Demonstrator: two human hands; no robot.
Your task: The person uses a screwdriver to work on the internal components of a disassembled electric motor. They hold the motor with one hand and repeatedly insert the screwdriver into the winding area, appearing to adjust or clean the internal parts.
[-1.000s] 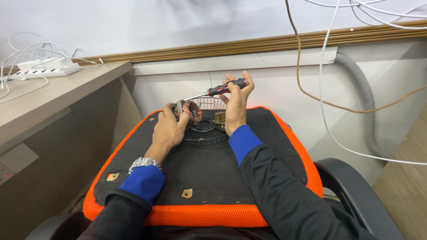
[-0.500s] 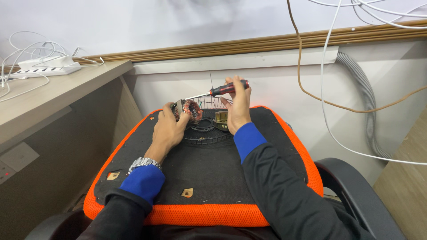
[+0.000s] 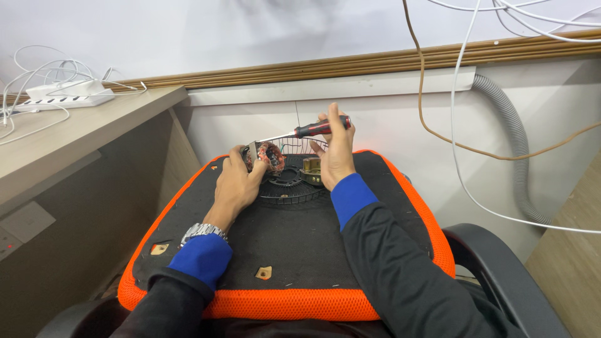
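Note:
My left hand (image 3: 236, 181) grips a small motor stator with copper windings (image 3: 265, 155) above a black cushion with an orange rim (image 3: 188, 188). In my right hand (image 3: 337, 153) is a screwdriver with a red and black handle (image 3: 319, 128); its metal shaft points left and its tip touches the top of the stator. Under the hands lies a black round wire fan grille (image 3: 294, 188), with a small brass-coloured motor part (image 3: 311, 169) on it by my right palm. A metal watch (image 3: 201, 231) is on my left wrist.
A wooden desk (image 3: 75, 131) at the left carries a white power strip (image 3: 66, 98) with white cables. A grey corrugated hose (image 3: 516, 144) and loose white and brown cables hang at the right wall. A black chair armrest (image 3: 501, 275) is at lower right.
My right hand has lowered slightly and the screwdriver has tipped flatter, its tip staying at the stator. The left hand has held still.

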